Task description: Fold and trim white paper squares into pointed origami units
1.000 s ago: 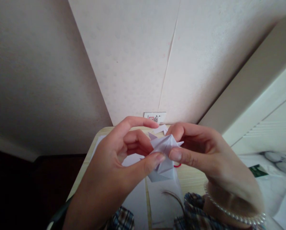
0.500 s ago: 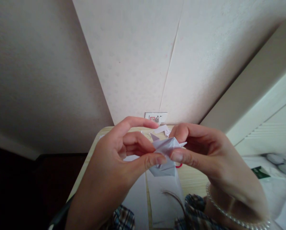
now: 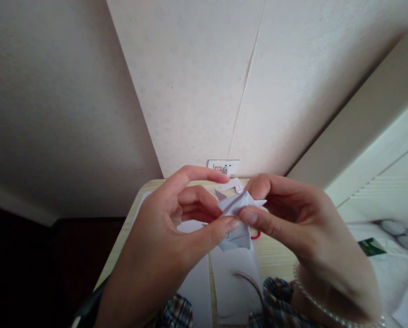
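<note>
A small folded white paper piece [image 3: 236,221] with pointed flaps is held up over a light wooden table [image 3: 279,255]. My left hand [image 3: 170,237] pinches its left side between thumb and bent fingers, index finger arched above. My right hand [image 3: 293,218] pinches the right side, thumb pressed on the front next to the left thumb. A pearl bracelet [image 3: 327,310] circles my right wrist.
White paper sheets [image 3: 234,282] lie on the table below the hands, with small paper scraps [image 3: 233,184] at its far edge and something red [image 3: 256,235] behind the fold. A wall socket [image 3: 223,166] sits above the table. A white cabinet [image 3: 378,182] stands at right.
Both thumbs have closed in toward each other on the front of the folded paper, squeezing it smaller. The hands stay in the same place.
</note>
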A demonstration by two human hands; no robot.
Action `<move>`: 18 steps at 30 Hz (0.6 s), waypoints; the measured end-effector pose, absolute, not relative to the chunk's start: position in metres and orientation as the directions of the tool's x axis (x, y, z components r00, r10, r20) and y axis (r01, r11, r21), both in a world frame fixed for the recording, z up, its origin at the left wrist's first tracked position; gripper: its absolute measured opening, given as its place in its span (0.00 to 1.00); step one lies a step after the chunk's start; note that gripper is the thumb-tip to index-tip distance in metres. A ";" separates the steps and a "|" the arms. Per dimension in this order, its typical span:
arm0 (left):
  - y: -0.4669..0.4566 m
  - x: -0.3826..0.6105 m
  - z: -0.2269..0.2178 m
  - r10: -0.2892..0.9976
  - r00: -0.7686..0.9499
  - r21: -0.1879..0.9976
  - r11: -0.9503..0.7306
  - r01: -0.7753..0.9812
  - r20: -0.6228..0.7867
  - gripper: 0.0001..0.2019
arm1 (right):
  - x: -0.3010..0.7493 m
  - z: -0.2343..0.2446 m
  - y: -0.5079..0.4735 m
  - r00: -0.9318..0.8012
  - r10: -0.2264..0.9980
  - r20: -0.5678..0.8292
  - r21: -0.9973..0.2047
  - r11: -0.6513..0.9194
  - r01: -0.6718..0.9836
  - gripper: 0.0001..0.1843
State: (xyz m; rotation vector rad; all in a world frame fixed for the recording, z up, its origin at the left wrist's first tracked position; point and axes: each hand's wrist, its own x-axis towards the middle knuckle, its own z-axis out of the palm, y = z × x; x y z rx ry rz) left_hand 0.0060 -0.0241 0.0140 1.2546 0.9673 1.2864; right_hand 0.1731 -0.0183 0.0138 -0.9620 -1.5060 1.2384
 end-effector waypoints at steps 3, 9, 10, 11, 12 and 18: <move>-0.028 0.009 0.018 0.993 0.054 0.988 -0.103 -0.117 0.110 0.16 | 0.172 0.013 -0.018 -0.238 0.951 0.198 -0.979 0.206 0.006 0.15; -0.029 0.013 0.015 0.990 -0.048 0.986 -0.134 -0.102 0.130 0.13 | 0.177 0.013 -0.018 -0.303 0.931 0.202 -0.979 0.202 -0.030 0.13; -0.028 0.012 0.014 0.987 -0.062 0.983 -0.153 -0.099 0.147 0.13 | 0.178 0.013 -0.018 -0.313 0.930 0.195 -0.980 0.200 -0.017 0.12; -0.028 0.012 0.013 0.984 -0.072 0.981 -0.168 -0.098 0.162 0.14 | 0.178 0.014 -0.018 -0.317 0.929 0.192 -0.980 0.201 -0.005 0.11; -0.028 0.012 0.013 0.982 -0.076 0.978 -0.180 -0.101 0.173 0.14 | 0.178 0.015 -0.018 -0.318 0.929 0.190 -0.979 0.204 0.010 0.11; -0.028 0.010 0.013 0.981 -0.069 0.972 -0.190 -0.136 0.182 0.15 | 0.176 0.017 -0.020 -0.272 0.939 0.210 -0.971 0.234 0.058 0.10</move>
